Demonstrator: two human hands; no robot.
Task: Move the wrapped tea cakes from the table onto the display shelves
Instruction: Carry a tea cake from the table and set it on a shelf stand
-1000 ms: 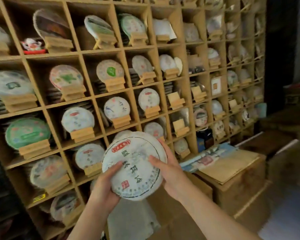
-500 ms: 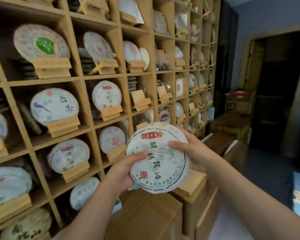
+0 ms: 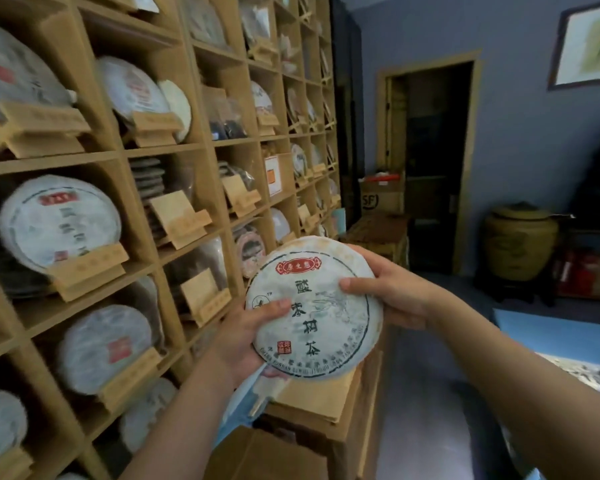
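A round wrapped tea cake (image 3: 321,317) in white paper, with a red label and dark characters, is held up face-on in front of me. My left hand (image 3: 246,337) grips its lower left edge, thumb on the face. My right hand (image 3: 392,292) holds the right edge, thumb across the front. The wooden display shelves (image 3: 174,150) fill the left side, most cubbies holding wrapped cakes on small wooden stands. Two empty stands (image 3: 181,218) (image 3: 205,296) sit in cubbies just left of the cake. The table is out of view.
Cardboard boxes (image 3: 326,403) are stacked directly below the cake, against the shelf base. A dark doorway (image 3: 430,161) is ahead, with a box beside it. A large ceramic jar (image 3: 520,240) stands at the right wall.
The view has swung right along the shelves, bringing the doorway and the jar into sight. The cake stays in both hands and now sits further right and closer to the empty stands.
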